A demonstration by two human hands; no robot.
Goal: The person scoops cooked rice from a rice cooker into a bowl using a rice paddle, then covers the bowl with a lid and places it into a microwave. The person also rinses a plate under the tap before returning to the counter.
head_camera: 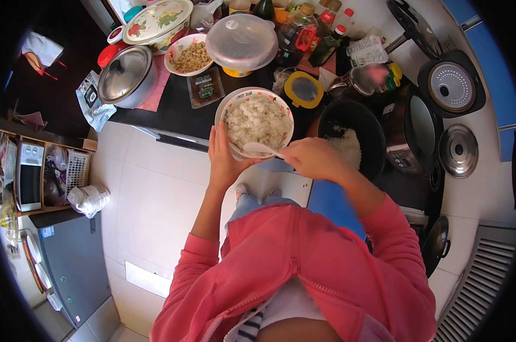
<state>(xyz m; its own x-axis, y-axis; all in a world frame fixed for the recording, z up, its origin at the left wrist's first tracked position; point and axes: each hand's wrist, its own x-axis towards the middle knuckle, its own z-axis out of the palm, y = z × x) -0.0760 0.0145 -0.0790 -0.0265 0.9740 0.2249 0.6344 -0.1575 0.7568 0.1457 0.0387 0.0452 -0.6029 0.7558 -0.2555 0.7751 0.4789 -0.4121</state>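
Note:
A white patterned bowl [287, 112] full of cooked rice [258, 117] is at the counter's front edge. My left hand [228, 156] holds the bowl's left and near side, thumb along the near rim. In my right hand [311, 158] is a white rice paddle [262, 148], its head over the near part of the bowl against the rice. Right of the bowl, a black inner cooking pot [373, 128] has more cooked rice [347, 147] in it, partly hidden by my right hand and forearm.
Behind the bowl lie a brown food sachet [206, 87] and a yellow-rimmed lid [304, 89]. A lidded pot [127, 77], a bowl of chopped food [189, 55] and a plastic-covered bowl [242, 42] line the back. A rice cooker [411, 132] with raised lid and several bottles [328, 47] stand rightward.

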